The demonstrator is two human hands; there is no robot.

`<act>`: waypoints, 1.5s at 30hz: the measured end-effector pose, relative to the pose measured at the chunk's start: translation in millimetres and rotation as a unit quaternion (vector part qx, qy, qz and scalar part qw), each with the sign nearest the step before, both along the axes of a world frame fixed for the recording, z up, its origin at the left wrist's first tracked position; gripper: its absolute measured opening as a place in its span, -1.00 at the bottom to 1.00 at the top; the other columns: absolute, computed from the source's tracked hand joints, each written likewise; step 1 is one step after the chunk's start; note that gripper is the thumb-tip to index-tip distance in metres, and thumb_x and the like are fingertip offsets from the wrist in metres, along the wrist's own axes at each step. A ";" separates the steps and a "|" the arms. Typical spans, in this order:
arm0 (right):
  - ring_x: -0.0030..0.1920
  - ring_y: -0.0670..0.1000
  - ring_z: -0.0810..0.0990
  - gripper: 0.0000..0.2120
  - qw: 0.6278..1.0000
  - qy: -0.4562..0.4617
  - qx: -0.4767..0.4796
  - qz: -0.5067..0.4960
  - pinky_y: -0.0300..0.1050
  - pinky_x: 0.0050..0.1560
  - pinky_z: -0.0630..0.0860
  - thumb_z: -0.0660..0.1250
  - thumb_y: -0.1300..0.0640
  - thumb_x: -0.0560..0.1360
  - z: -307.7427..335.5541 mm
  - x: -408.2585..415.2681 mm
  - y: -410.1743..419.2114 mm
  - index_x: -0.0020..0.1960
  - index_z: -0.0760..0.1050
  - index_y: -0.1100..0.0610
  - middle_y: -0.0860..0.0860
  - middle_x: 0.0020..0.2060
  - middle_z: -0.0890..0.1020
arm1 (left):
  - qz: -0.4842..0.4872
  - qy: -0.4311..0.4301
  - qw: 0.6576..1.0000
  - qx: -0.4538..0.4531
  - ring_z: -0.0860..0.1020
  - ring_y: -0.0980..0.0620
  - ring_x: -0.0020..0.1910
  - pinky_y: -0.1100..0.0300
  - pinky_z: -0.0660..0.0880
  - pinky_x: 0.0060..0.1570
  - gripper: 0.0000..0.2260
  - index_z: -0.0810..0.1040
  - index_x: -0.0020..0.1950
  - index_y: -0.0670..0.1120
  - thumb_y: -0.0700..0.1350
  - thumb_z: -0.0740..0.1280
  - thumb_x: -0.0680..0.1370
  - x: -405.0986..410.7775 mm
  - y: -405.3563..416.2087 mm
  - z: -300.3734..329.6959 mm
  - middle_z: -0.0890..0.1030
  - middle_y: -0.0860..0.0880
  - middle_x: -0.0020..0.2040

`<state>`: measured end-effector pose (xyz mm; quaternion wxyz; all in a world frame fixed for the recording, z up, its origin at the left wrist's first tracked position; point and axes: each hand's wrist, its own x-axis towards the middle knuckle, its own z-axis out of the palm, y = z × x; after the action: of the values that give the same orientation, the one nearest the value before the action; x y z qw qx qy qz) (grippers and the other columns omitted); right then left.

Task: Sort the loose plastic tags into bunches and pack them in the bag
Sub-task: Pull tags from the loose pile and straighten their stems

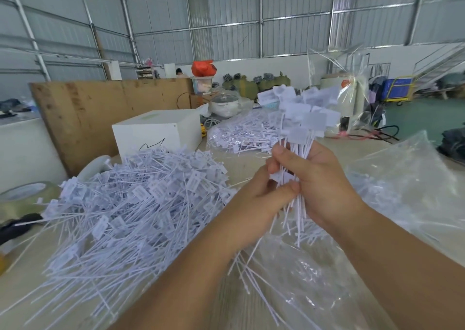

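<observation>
White plastic tags (pixel 299 138): light, springy, slippery. Your right hand (pixel 312 179) fingers wrap bunch mid-stem; left hand (pixel 261 196) pinches stems below. Grip stems, not flags.

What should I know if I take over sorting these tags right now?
Right hand grips a bunch of tags, flag ends up. Left hand pinches the stems below it.
Big loose pile lies on the table's left; a clear bag lies under the hands.
Done: one bunch gathered.
Left: bag it, then sort the pile.
</observation>
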<state>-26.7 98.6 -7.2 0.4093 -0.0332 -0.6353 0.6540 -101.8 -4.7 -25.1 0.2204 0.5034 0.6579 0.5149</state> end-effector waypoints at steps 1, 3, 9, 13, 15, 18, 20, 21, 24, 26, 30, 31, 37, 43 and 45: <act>-0.28 0.08 0.58 -0.84 1.000 0.002 -0.001 -0.004 -0.04 -0.22 0.50 0.36 0.18 0.52 1.0 -0.1 0.2 -0.24 0.57 0.13 0.08 -0.34 0.61 | -0.004 -0.005 1.000 0.014 0.56 0.44 -0.06 0.36 0.48 0.05 -0.69 0.18 0.08 0.60 0.25 0.24 0.50 -0.4 -0.5 0.8 0.60 0.38 -0.03; -0.30 0.10 0.57 -0.79 1.000 0.002 -0.010 -0.007 -0.03 -0.21 0.49 0.36 0.18 0.52 2.5 -0.2 0.5 -0.28 0.59 0.10 0.09 -0.33 0.62 | 0.002 -0.020 0.998 0.052 0.52 0.54 -0.20 0.56 0.42 -0.18 -0.69 0.23 0.09 0.54 0.07 0.19 0.63 -3.1 -0.3 -0.1 0.55 0.53 -0.20; -0.19 0.05 0.58 -0.87 0.999 -0.004 -0.039 0.002 0.00 -0.12 0.52 0.36 0.09 0.45 1.4 -0.5 0.2 -0.20 0.61 0.15 0.06 -0.25 0.63 | 0.139 0.024 0.981 0.135 0.54 0.20 -0.34 0.29 0.51 -0.21 -0.73 0.66 -0.22 0.19 -0.13 0.33 0.59 -17.1 2.5 -1.2 0.62 0.12 -0.33; -0.23 0.06 0.61 -0.76 0.996 0.006 -0.092 0.013 -0.09 -0.22 0.57 0.28 0.13 0.56 2.0 -1.4 1.0 -0.01 0.56 0.32 0.11 -0.23 0.62 | 0.195 -0.023 0.966 0.172 0.50 0.27 -0.41 0.46 0.41 -0.38 -0.74 0.66 -0.28 0.16 -0.12 0.35 0.55 -27.9 -0.3 3.4 0.62 0.14 -0.34; -0.22 0.08 0.62 -0.72 0.991 0.018 -0.129 0.019 -0.08 -0.22 0.61 0.26 0.13 0.58 2.8 -1.9 1.3 0.07 0.53 0.36 0.12 -0.23 0.63 | 0.204 -0.038 0.962 0.177 0.49 0.24 -0.42 0.40 0.43 -0.36 -0.78 0.66 -0.24 0.11 -0.12 0.36 0.55 -28.4 1.7 2.9 0.63 0.07 -0.32; -0.22 0.07 0.65 -0.73 0.990 0.015 -0.140 0.021 -0.04 -0.21 0.63 0.24 0.11 0.60 3.3 -1.4 1.4 0.06 0.53 0.34 0.10 -0.22 0.66 | 0.222 -0.031 0.957 0.182 0.47 0.21 -0.43 0.37 0.43 -0.38 -0.80 0.66 -0.25 0.07 -0.13 0.36 0.54 -24.8 4.0 2.6 0.63 0.06 -0.34; -0.24 0.05 0.66 -0.75 0.989 0.009 -0.147 0.009 -0.04 -0.27 0.64 0.24 0.10 0.61 3.1 -0.7 1.8 0.06 0.53 0.30 0.10 -0.21 0.67 | 0.242 -0.038 0.953 0.180 0.51 0.22 -0.42 0.39 0.44 -0.38 -0.80 0.66 -0.25 0.05 -0.14 0.34 0.54 -26.4 3.1 2.8 0.65 0.09 -0.33; -0.24 0.04 0.66 -0.77 0.989 0.007 -0.150 -0.004 -0.05 -0.30 0.63 0.24 0.10 0.61 3.1 -0.4 2.4 0.04 0.53 0.28 0.11 -0.21 0.67 | 0.251 -0.052 0.950 0.176 0.54 0.21 -0.39 0.38 0.47 -0.36 -0.81 0.65 -0.23 0.03 -0.14 0.33 0.55 -27.9 2.4 3.2 0.67 0.08 -0.30; -0.29 0.02 0.64 -0.80 0.985 0.011 -0.168 -0.037 -0.08 -0.35 0.60 0.26 0.12 0.60 3.6 -0.3 4.5 0.05 0.53 0.27 0.12 -0.21 0.64 | 0.256 -0.124 0.945 0.161 0.57 0.19 -0.39 0.29 0.51 -0.33 -0.81 0.62 -0.19 -0.04 -0.17 0.29 0.58 -30.6 1.9 3.4 0.69 0.04 -0.28; -0.34 0.01 0.62 -0.79 0.984 0.011 -0.173 -0.042 -0.11 -0.37 0.59 0.26 0.12 0.60 3.9 -0.5 5.4 0.08 0.52 0.27 0.11 -0.26 0.63 | 0.247 -0.137 0.947 0.151 0.57 0.18 -0.39 0.25 0.51 -0.30 -0.81 0.60 -0.20 -0.05 -0.18 0.27 0.58 -29.0 3.1 4.3 0.69 0.03 -0.28; -0.36 -0.01 0.57 -0.84 0.982 0.017 -0.185 -0.020 -0.13 -0.40 0.56 0.25 0.13 0.61 5.1 0.5 6.9 0.00 0.49 0.23 0.09 -0.29 0.58 | 0.228 -0.122 0.958 0.127 0.63 0.13 -0.31 0.20 0.51 -0.21 -0.82 0.60 -0.18 -0.06 -0.17 0.26 0.57 -25.1 3.2 5.1 0.71 0.00 -0.25; -0.36 -0.01 0.55 -0.85 0.982 0.020 -0.188 -0.013 -0.14 -0.40 0.56 0.24 0.14 0.61 5.4 0.6 7.3 -0.01 0.48 0.23 0.09 -0.29 0.57 | 0.223 -0.127 0.959 0.122 0.63 0.12 -0.31 0.21 0.50 -0.24 -0.82 0.60 -0.19 -0.07 -0.17 0.27 0.58 -24.6 2.5 5.1 0.71 -0.01 -0.25; -0.37 -0.01 0.53 -0.83 0.984 0.021 -0.179 -0.016 -0.14 -0.37 0.54 0.24 0.13 0.61 4.9 1.4 11.4 -0.05 0.50 0.23 0.07 -0.30 0.58 | 0.256 -0.272 0.922 0.098 0.62 -0.03 -0.33 -0.12 0.60 0.00 -0.82 0.55 -0.24 -0.12 -0.22 0.24 0.54 -33.4 8.6 12.7 0.69 -0.09 -0.33; -0.38 -0.01 0.54 -0.81 0.979 0.046 -0.195 -0.018 -0.14 -0.40 0.53 0.23 0.13 0.62 5.6 0.8 12.5 -0.10 0.51 0.19 0.06 -0.28 0.61 | 0.262 -0.305 0.905 0.137 0.57 -0.01 -0.42 -0.01 0.63 -0.17 -0.84 0.56 -0.20 -0.16 -0.22 0.24 0.53 -34.5 4.0 13.6 0.68 -0.11 -0.32; -0.41 -0.02 0.52 -0.79 0.976 0.057 -0.211 -0.014 -0.16 -0.41 0.52 0.22 0.12 0.62 6.5 2.1 15.4 -0.14 0.51 0.17 0.06 -0.30 0.59 | 0.249 -0.338 0.894 0.153 0.55 0.05 -0.50 0.05 0.63 -0.24 -0.85 0.54 -0.14 -0.16 -0.22 0.20 0.56 -35.4 2.4 16.5 0.67 -0.10 -0.36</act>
<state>-24.6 113.9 -0.8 0.4376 -0.0904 -0.4586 0.7681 -137.2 -2.3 -8.6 0.2144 0.1460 0.5604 0.7866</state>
